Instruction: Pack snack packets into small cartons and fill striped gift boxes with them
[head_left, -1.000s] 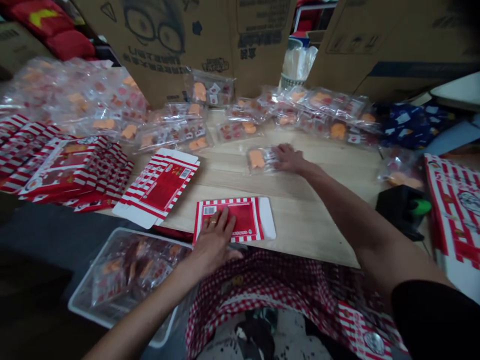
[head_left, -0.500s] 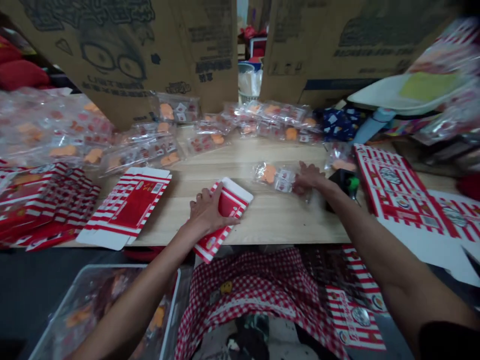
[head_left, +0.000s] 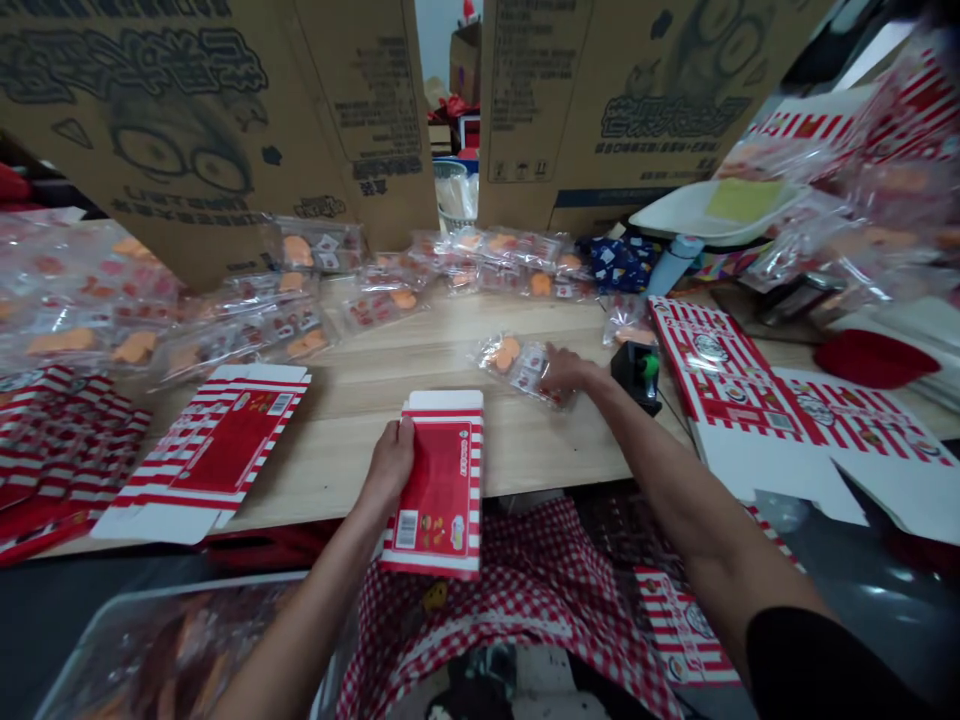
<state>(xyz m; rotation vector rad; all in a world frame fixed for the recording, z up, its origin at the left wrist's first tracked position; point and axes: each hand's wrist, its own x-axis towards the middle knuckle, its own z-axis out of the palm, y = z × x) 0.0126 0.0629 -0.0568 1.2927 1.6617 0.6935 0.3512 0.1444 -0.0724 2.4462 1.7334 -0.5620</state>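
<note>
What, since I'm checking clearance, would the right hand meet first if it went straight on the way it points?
The clear packet: the right hand seems to touch its nearer end, though the exact contact is hard to judge.

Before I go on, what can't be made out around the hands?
All in the head view:
Packet, right end: partly covered by the right hand.
Box, far face: turned away.
Box's finest print: too small, blurred.
Bin, near end: cut off by the bottom edge; left forearm crosses it.
</note>
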